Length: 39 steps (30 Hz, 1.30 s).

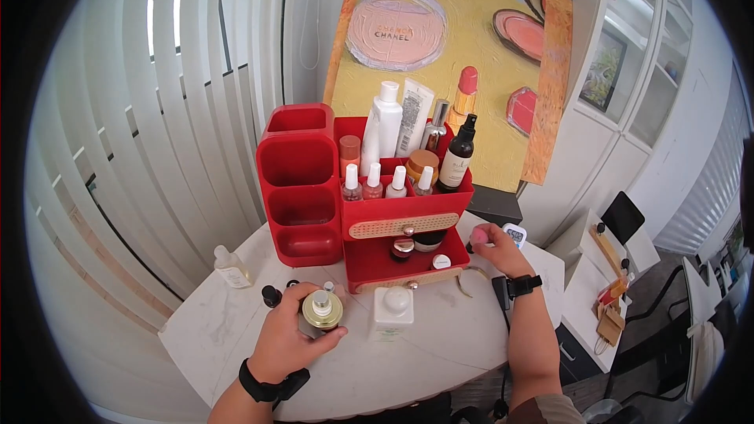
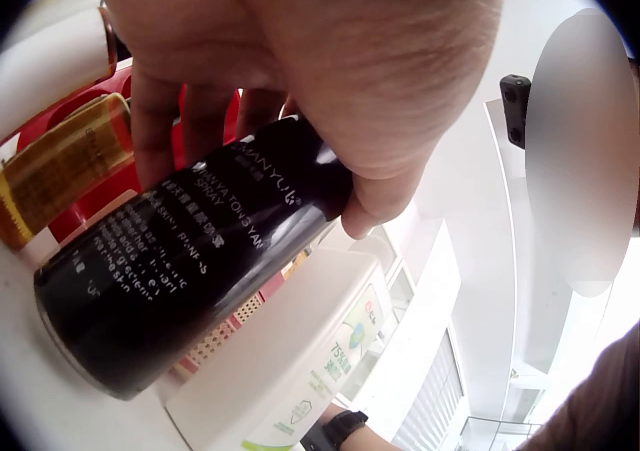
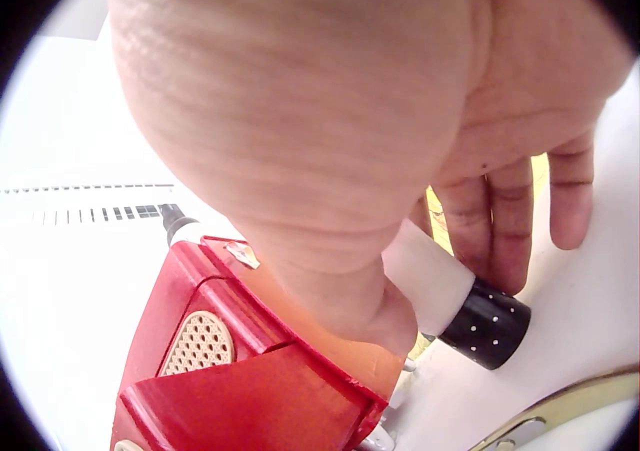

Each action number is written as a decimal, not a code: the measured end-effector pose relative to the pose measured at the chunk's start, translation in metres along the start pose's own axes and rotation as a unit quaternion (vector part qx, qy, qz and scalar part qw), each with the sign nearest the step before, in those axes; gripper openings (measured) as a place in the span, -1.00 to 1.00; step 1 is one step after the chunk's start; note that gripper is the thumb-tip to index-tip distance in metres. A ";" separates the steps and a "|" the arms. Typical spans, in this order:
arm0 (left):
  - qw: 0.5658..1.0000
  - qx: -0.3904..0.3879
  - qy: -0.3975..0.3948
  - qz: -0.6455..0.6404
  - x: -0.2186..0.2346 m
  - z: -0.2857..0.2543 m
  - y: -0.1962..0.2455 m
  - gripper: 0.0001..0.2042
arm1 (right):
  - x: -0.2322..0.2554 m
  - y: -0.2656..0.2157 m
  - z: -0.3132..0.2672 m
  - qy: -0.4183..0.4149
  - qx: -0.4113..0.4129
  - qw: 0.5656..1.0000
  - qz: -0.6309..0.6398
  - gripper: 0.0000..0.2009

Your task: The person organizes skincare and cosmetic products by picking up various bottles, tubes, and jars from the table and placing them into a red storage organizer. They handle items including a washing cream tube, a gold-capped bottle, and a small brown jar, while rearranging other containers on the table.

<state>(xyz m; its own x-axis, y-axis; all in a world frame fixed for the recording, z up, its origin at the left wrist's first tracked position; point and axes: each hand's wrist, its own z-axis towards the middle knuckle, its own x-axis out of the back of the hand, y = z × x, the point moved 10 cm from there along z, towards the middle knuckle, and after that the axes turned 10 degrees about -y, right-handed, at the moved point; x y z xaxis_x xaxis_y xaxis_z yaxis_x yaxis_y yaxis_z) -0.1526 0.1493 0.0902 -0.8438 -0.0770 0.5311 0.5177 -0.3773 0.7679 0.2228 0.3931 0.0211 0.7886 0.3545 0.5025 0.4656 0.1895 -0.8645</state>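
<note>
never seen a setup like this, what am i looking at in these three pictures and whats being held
This is human work, done bare-handed, with no machine doing the handling. The widest picture comes from a camera worn on the head, looking forward and down; the other two come from cameras on the wrists, so they show close-ups. The left hand holds a black spray bottle. The right hand holds a small pink item with a black, white-dotted end. On the white table stand a red organizer holding cosmetic bottles, a white bottle just in front of it, and a clear bottle towards the table's left edge.
</note>
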 end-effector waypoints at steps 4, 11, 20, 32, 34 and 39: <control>1.000 0.008 -0.003 -0.008 -0.001 0.000 -0.001 -0.33 | -0.001 -0.004 -0.001 -0.002 0.000 1.000 0.023 -0.55; 1.000 0.006 -0.008 -0.011 -0.001 0.000 -0.002 -0.33 | 0.000 0.000 0.001 -0.001 0.016 1.000 0.001 -0.50; 1.000 0.011 -0.014 -0.014 -0.002 0.000 -0.001 -0.33 | 0.002 0.004 0.003 0.004 0.017 1.000 -0.007 -0.50; 1.000 0.005 -0.017 -0.013 -0.001 0.002 0.003 -0.33 | 0.006 -0.003 -0.002 0.036 0.002 0.999 0.039 -0.54; 1.000 0.010 -0.020 -0.016 -0.001 0.002 0.001 -0.33 | 0.007 -0.009 -0.005 0.046 -0.003 0.998 0.047 -0.55; 1.000 0.013 -0.012 -0.021 -0.002 0.001 -0.005 -0.33 | 0.017 -0.004 -0.002 0.083 0.011 0.996 0.034 -0.59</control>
<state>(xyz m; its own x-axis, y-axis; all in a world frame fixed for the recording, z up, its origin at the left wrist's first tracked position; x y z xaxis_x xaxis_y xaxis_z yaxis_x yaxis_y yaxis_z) -0.1538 0.1523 0.0856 -0.8616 -0.0398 0.5061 0.4856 -0.3548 0.7989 0.2353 0.3965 0.0336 0.8743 0.2110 0.4371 0.4014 0.1919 -0.8956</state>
